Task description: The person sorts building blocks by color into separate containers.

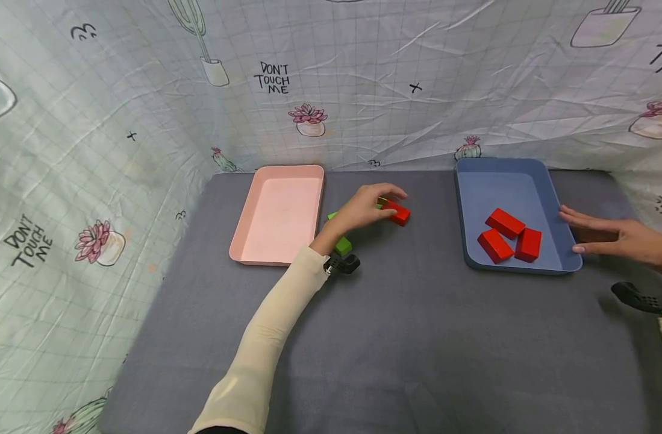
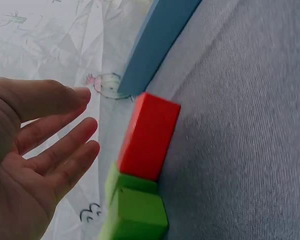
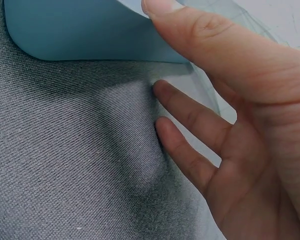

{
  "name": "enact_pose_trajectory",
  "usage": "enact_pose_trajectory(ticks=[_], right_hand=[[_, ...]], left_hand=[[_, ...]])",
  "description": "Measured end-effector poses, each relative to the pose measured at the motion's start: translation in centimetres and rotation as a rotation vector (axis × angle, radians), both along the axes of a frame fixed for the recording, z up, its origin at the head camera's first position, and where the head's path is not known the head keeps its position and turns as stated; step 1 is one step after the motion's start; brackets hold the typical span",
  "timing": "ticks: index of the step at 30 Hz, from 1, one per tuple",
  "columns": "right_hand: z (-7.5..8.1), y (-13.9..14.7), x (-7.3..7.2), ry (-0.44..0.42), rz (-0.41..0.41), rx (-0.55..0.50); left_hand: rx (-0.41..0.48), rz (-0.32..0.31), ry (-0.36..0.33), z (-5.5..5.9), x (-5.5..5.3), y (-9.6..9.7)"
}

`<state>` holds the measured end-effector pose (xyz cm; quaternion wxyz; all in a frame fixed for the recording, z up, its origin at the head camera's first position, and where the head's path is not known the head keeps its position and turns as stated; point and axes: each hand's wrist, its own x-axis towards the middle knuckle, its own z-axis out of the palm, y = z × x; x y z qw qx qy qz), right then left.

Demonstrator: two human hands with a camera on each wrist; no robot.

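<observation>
My left hand (image 1: pixel 363 208) hovers by a red block (image 1: pixel 399 213), thumb and fingers spread around it. In the left wrist view a gap separates the fingers (image 2: pixel 65 150) from that red block (image 2: pixel 149 135). Green blocks (image 2: pixel 140 212) sit right beside the red one, partly hidden under my left hand and wrist in the head view. At the right, my right hand (image 1: pixel 623 238) rests against the right rim of the blue tray (image 1: pixel 566 247) with its fingers extended. Inside that tray lie three red blocks (image 1: pixel 505 223).
A pink tray (image 1: pixel 279 217) stands to the left of my left hand. Another green block (image 1: pixel 343 246) shows near the left wrist. Grey cloth (image 1: pixel 406 337) covers the table, and a patterned curtain (image 1: pixel 363 78) hangs behind and at the sides.
</observation>
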<state>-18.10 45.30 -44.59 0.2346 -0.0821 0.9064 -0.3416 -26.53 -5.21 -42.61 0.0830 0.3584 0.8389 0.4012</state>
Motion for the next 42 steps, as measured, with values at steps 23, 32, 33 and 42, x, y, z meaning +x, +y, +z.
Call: enact_pose_trajectory(ticks=[23, 32, 33, 42], right_hand=[[-0.5, 0.2, 0.3, 0.022, -0.004, -0.046], [-0.3, 0.0, 0.1, -0.01, -0.02, -0.031], [-0.3, 0.0, 0.1, -0.008, -0.02, -0.033], [-0.6, 0.1, 0.6, 0.033, -0.012, -0.051]], left_hand=[[-0.266, 0.005, 0.061, -2.0, -2.7, 0.3], [-0.394, -0.064, 0.198, -1.9, -2.6, 1.2], [-0.394, -0.07, 0.211, -1.9, -2.5, 1.3], [-0.308, -0.168, 0.134, -2.3, -1.2, 2.4]])
